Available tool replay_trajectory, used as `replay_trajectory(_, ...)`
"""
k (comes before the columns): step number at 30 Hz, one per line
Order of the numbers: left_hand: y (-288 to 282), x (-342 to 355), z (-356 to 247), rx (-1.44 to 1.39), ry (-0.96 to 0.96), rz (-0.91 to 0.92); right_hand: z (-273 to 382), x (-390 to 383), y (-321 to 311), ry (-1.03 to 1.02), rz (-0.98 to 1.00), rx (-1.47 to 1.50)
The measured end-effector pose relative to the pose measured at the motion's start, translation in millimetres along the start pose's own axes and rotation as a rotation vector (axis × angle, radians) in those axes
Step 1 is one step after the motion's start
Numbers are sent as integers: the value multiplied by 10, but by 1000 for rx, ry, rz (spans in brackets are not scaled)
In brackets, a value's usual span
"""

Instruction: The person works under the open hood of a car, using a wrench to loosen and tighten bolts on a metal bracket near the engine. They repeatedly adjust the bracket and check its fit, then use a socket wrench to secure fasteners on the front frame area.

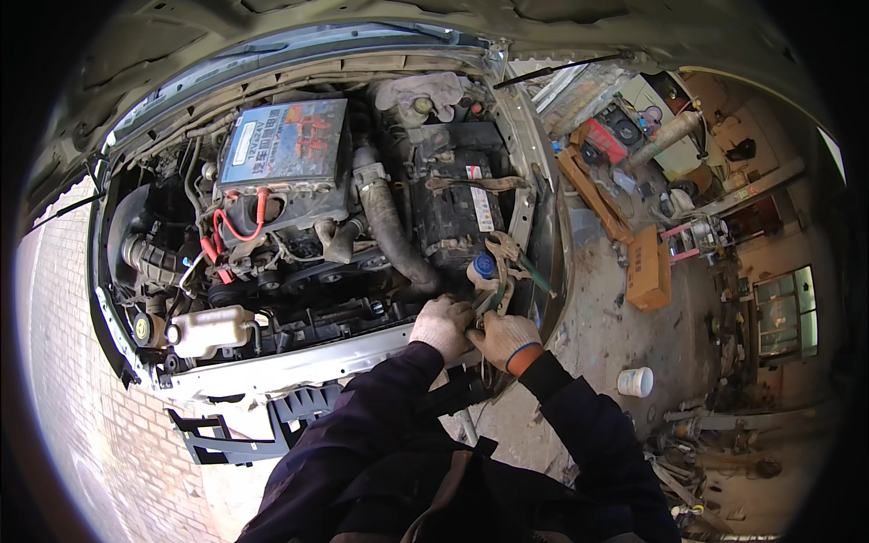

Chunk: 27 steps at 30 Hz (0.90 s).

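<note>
The left grip is a hand in a pale knit glove. Its fingers curl in, but I can't tell if they hold anything, because the glove hides it. The right grip, gloved too, is just beside it. Its fingers are bent as if pinching something small, but what is in there is hidden.

The green-handled pliers lie just past the right grip, and one green handle points off to its right. I can't tell if a finger touches them. They look like hard metal, so they may be a bit heavy and won't bend. The metal may feel slippery if it is oily. The green handle looks like the best part to grab.

A blue cap is just past the two grips, very near the pliers, so it gets in the way. It looks like plastic, so a hard knock might crack it. Farther past the grips is a black car battery with a flat metal bar across it. A fat, bent hose comes down near the left grip and crowds that side. The silver front beam runs off to the left grip's left.
</note>
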<state>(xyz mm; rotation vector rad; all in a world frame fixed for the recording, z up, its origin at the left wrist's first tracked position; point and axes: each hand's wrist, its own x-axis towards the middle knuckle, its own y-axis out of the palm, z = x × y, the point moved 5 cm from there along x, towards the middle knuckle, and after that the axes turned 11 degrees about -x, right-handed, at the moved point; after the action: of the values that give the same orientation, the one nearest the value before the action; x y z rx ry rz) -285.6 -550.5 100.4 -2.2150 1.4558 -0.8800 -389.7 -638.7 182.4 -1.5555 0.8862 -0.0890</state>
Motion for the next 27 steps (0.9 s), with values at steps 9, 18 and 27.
replay_trajectory(9,48,12,31,-2,16,-69,58,67,-170,-284,-358,-167)
replay_trajectory(18,55,15,30,-8,32,-81,108,54,-78,-257,-409,-330)
replay_trajectory(27,6,3,9,-35,55,-78,70,73,46,-55,-51,-104)
